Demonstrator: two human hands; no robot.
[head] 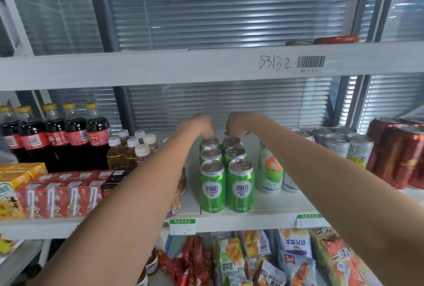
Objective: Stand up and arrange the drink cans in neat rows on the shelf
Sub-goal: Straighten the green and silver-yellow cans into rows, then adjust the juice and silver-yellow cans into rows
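At the far left of the white shelf (pixel 263 218) lie orange juice cartons (pixel 16 176) and red drink cartons (pixel 59 196), with dark cola bottles (pixel 55 134) standing behind them. Just to their right stands a cluster of small tea bottles (pixel 130 148) with pale caps. The person's left forearm crosses in front of some brown cans (pixel 181 182), hiding most of them.

The shelf is a white board with green price tags (pixel 182 226) on its front lip; closed blinds (pixel 218 102) hang behind it, and the shelf above carries a barcode label (pixel 311 62). Below, snack bags (pixel 296 260) crowd the lower level.

In the middle stand the green cans (pixel 227 184) — upright, in two rows running front to back, silver lids up, neighbours touching. The left hand (pixel 199 125) and right hand (pixel 238 125) reach over the rearmost cans, fingers curled down onto the lids; whether they actually grasp the cans cannot be told.

To the right stand pale cans with an orange emblem (pixel 270 171), then silver cans (pixel 344 143), and at the far right a wrapped pack of red cans (pixel 399 152).
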